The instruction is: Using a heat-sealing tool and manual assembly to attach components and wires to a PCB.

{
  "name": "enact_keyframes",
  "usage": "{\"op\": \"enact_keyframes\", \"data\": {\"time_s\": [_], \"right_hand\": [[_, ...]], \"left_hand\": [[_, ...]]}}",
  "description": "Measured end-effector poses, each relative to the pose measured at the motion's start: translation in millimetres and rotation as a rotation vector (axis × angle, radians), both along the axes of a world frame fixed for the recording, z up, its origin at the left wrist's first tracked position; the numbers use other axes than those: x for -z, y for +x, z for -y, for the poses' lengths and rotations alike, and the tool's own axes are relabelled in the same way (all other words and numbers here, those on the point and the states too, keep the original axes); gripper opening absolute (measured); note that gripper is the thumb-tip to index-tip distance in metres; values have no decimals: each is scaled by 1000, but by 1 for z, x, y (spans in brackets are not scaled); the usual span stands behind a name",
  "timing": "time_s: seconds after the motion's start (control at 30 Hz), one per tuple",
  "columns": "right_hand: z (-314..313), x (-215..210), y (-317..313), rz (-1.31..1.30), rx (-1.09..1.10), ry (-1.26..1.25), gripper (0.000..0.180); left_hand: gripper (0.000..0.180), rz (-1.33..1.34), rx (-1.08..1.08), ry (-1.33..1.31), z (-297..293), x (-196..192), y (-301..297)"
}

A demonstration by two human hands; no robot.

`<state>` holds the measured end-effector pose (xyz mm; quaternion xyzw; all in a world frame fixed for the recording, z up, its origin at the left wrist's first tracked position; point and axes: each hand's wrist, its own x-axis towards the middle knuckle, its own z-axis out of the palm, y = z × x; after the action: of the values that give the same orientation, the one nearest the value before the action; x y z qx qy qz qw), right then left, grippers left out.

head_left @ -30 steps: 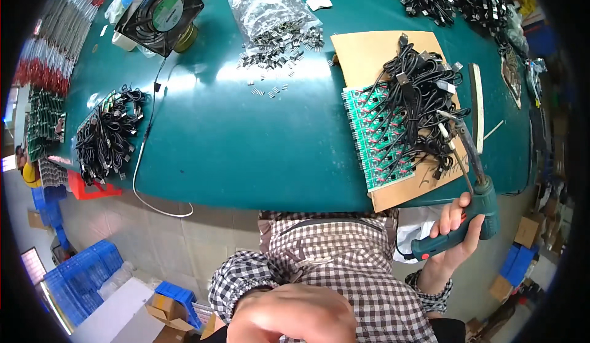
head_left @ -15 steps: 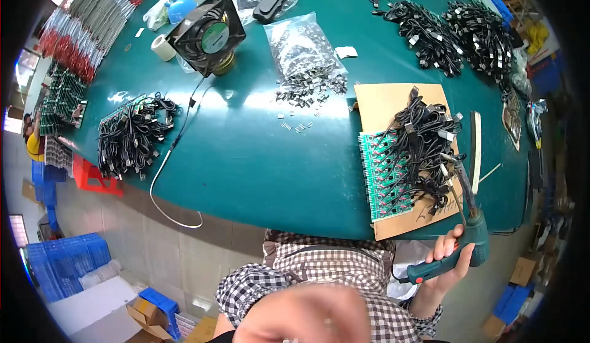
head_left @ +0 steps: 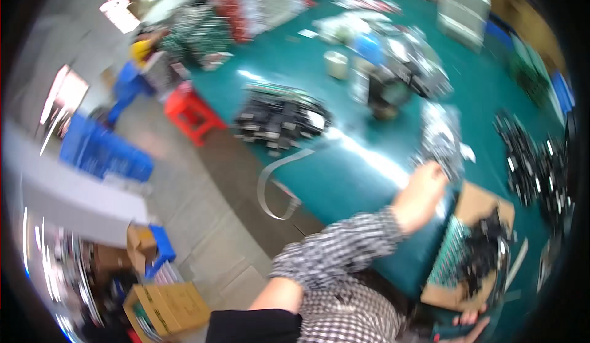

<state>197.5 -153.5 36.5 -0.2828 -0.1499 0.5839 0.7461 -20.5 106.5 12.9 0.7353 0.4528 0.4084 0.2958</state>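
Observation:
The view is blurred by motion. My left hand (head_left: 421, 198) reaches over the green table, at the near end of a clear plastic bag (head_left: 441, 134) of small metal connectors. Its fingers point away and are smeared, so a grip does not show. At the lower right edge my right hand (head_left: 472, 319) is wrapped around the teal handle of a soldering gun (head_left: 453, 332), mostly cut off by the frame. Just beyond it, a cardboard sheet (head_left: 437, 295) bears green circuit boards (head_left: 450, 254) with black USB cables (head_left: 482, 251) lying across them.
Another bundle of cables and boards (head_left: 279, 118) lies near the table's left edge. Behind stand a fan (head_left: 390, 91), a tape roll (head_left: 336, 64) and plastic bags. More black cables (head_left: 519, 158) lie at right. A red stool (head_left: 192, 114) and blue crates (head_left: 104, 149) stand left.
My head has turned left, shifting the table rightward in view. My left hand has gone from close before me out to the connectors. The right hand still holds the soldering gun.

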Motion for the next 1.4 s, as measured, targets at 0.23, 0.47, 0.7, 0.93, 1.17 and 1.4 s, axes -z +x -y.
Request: {"op": "enact_keyframes", "data": {"time_s": [0.23,0.47,0.7,0.93,1.17,1.4], "right_hand": [[-6,-23,-16,221,119,-94,42],[-21,-26,-16,296,153,-181,37],[-18,-8,-26,487,359,-143,34],[-7,22,-28,1035,641,-137,29],[-18,0,-32,112,373,-260,35],[-56,-23,-70,620,225,-179,39]], "left_hand": [[13,-396,-139,393,-40,33,19],[20,-405,-105,249,-26,22,4],[13,-354,-142,111,-25,20,3],[9,-228,-144,164,-22,21,3],[16,793,155,-659,16,-23,-14],[15,932,363,-1169,95,-45,-8]]}}
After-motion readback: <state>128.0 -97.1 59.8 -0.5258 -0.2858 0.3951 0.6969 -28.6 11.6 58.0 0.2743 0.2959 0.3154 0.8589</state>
